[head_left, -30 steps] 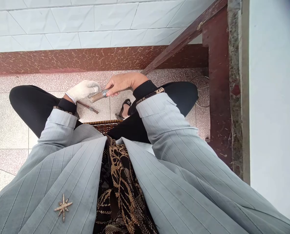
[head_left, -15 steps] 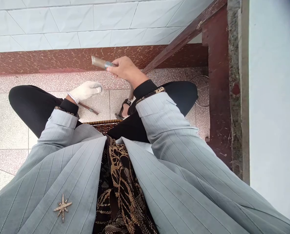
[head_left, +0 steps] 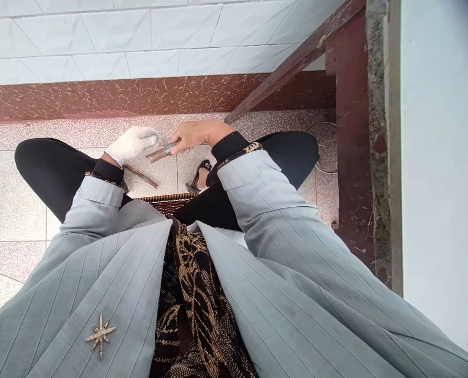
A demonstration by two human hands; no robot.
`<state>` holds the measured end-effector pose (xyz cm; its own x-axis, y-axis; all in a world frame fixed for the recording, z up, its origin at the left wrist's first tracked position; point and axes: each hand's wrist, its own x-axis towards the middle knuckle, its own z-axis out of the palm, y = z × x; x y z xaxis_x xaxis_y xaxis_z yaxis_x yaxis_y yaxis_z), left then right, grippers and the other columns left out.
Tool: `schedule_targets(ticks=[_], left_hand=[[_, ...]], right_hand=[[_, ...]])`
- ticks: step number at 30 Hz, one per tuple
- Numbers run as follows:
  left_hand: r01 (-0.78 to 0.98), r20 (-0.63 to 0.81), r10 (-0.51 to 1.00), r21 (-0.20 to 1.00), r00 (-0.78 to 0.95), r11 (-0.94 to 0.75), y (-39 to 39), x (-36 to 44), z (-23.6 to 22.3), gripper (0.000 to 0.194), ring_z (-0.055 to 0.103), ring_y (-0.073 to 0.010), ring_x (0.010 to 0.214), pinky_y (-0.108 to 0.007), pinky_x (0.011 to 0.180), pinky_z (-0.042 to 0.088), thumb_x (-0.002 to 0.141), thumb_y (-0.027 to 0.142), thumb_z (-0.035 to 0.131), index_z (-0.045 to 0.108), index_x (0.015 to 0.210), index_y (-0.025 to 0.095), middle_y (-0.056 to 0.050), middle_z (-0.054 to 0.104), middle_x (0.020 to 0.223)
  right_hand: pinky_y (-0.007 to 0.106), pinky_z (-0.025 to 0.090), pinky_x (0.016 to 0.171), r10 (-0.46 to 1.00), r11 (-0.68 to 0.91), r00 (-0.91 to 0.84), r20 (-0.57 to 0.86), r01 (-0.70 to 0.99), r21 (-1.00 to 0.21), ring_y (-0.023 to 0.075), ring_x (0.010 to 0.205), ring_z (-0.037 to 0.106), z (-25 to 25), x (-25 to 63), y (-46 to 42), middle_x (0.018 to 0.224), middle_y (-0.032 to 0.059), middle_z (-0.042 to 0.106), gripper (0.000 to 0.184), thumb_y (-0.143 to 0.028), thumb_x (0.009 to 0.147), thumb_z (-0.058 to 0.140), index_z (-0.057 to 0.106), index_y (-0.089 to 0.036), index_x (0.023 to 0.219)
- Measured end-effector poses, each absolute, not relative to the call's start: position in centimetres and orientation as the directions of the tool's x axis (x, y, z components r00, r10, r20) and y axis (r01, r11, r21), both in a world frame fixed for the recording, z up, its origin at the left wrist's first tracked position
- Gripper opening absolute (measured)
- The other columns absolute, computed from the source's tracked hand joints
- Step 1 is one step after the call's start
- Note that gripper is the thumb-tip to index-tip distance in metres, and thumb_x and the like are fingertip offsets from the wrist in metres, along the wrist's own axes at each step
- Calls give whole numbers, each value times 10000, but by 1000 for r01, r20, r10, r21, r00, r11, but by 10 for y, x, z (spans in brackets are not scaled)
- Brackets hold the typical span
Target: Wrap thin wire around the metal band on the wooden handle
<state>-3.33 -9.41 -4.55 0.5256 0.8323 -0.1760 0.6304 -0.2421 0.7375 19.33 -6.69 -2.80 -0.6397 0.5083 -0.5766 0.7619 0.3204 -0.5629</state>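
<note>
My right hand (head_left: pixel 192 135), bare, is closed round one end of a short brownish stick (head_left: pixel 158 154) with metal wire wound about it. Its free end points left and slightly down, just below the fingertips of my left hand (head_left: pixel 134 144). That hand wears a white knitted glove, and its fingers are pressed together; whatever they pinch is hidden. Below the gloved hand shows a thin reddish-brown rod (head_left: pixel 142 177), slanting down to the right. I cannot tell whether it lies on something or is held.
My black-trousered knees spread to both sides above the speckled floor tiles (head_left: pixel 13 184). A woven wicker edge (head_left: pixel 165 199) and a black shoe (head_left: pixel 198 176) show between them. A dark red wooden frame with a slanting brace (head_left: pixel 281 63) stands at right, before a white tiled wall (head_left: pixel 116 31).
My right hand has come down with the wire-wound stick, from above to close beside the gloved hand. My left hand has shifted slightly left and up.
</note>
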Motion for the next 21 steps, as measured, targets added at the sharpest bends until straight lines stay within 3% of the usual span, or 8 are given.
schedule_targets(ticks=[4,8,11,13,15,17,19,21], left_hand=[[625,-164,844,745,511,-234,-92,-36,-52,179,513,-148,721,-279,706,398,855,279,518,629,762,174,-10,542,701],[546,-159,841,818,517,-180,-94,-36,-51,188,488,-124,678,-264,662,393,890,291,524,631,813,156,-15,556,721],[436,-178,829,896,530,-86,-97,-33,-51,222,434,-104,587,-249,592,360,931,331,522,648,882,155,-4,518,664],[396,-187,813,916,552,-59,-99,-30,-52,240,407,-97,544,-241,560,338,948,340,513,656,881,159,3,487,621],[387,-185,798,920,574,-66,-101,-27,-53,238,416,-98,537,-237,553,335,947,332,521,662,860,161,1,487,605],[388,-186,780,918,597,-79,-102,-25,-52,233,433,-101,537,-239,556,343,938,326,533,670,850,160,-2,500,602],[399,-194,757,912,624,-96,-103,-23,-52,240,442,-102,537,-246,565,354,933,323,533,678,837,157,0,506,601],[420,-195,740,898,644,-129,-103,-23,-52,242,445,-101,543,-250,579,363,921,317,538,683,817,153,1,510,605]], right_hand=[[248,359,677,443,288,-686,-577,718,-633,78,610,520,-23,197,-66,582,-44,579,195,-287,935,697,757,-102,950],[238,391,650,402,218,-789,-464,574,-789,74,588,515,-13,205,-64,633,-19,619,147,-207,943,662,730,-105,861],[222,434,609,553,71,-793,-254,349,-935,85,608,552,-10,209,-65,715,5,654,132,-231,904,707,707,-113,843],[215,448,576,747,-42,-653,-129,148,-988,85,603,544,-12,208,-64,739,5,650,191,-317,911,725,677,-142,853],[218,439,557,871,-112,-477,-116,38,-993,80,583,513,-17,206,-61,741,0,628,244,-370,962,677,620,-176,826],[233,414,556,926,-141,-335,-173,119,-983,81,584,500,-23,202,-58,729,1,603,271,-336,1002,621,567,-188,782],[251,397,579,949,-120,-229,-216,373,-920,87,590,487,-27,200,-55,689,-6,574,250,-285,984,640,568,-179,770],[276,392,625,955,-51,-195,-223,633,-773,106,622,492,-30,198,-54,669,-3,556,232,-287,943,684,598,-168,763]])
